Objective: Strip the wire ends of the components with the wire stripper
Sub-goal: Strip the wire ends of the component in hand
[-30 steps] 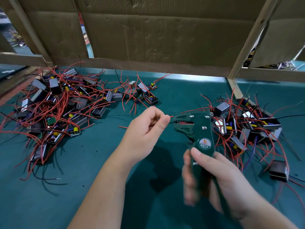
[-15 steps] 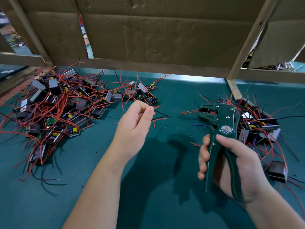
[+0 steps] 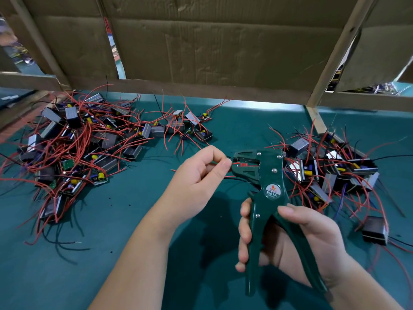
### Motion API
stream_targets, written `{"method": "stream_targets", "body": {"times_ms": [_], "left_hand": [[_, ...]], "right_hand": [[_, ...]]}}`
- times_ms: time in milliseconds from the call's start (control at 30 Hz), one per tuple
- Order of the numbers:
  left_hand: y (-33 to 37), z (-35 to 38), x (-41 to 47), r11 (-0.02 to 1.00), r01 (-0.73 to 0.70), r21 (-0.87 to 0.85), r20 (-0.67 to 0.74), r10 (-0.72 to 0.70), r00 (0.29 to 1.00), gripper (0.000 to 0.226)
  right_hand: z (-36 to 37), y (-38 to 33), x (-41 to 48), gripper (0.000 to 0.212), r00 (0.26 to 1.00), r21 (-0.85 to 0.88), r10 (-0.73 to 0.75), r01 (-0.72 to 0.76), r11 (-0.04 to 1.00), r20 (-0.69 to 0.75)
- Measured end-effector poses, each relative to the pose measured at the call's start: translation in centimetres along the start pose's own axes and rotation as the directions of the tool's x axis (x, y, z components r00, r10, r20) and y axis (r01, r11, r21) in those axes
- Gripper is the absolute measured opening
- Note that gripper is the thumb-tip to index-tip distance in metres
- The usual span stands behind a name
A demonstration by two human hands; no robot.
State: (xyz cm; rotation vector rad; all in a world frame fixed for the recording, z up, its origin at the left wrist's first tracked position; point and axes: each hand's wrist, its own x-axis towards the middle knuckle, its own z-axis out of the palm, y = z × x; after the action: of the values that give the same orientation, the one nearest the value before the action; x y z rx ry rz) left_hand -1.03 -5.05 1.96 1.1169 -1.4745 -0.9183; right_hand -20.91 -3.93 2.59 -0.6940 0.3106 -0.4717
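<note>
The green wire stripper, marked W01A on its round label, is held upright above the middle of the tabletop, its head turned left and its two handles spread apart. The right hand grasps those handles, fingers curled round the left one and the thumb laid over the right one. A thin red wire reaches the head's open mouth from the left. The left hand pinches this wire between thumb and forefinger, right at the tool's nose, the other fingers curled in. Whether the wire's tip sits fully inside the jaws cannot be told. To the left lies a large pile of components, small dark boxes and circuit boards tangled in red and black leads. A second pile lies to the right, just behind the tool, with one black box apart at its near edge. Cardboard panels on a wooden frame stand behind the tabletop.
</note>
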Motion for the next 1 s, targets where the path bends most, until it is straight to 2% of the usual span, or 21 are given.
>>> {"method": "stream_targets", "body": {"times_ms": [600, 1000], "left_hand": [[0.25, -0.04, -0.19, 1.0, 0.008, -0.011, -0.022, -0.008, 1.0, 0.026], [0.66, -0.4, -0.34, 0.989, -0.023, 0.143, 0.005, 0.022, 1.0, 0.017]], "right_hand": [[-0.37, 0.32, 0.31, 0.033, 0.998, -0.076, -0.024, 0.02, 0.997, -0.061], [-0.34, 0.03, 0.08, 0.04, 0.995, -0.143, -0.022, 0.007, 0.99, -0.102]]}}
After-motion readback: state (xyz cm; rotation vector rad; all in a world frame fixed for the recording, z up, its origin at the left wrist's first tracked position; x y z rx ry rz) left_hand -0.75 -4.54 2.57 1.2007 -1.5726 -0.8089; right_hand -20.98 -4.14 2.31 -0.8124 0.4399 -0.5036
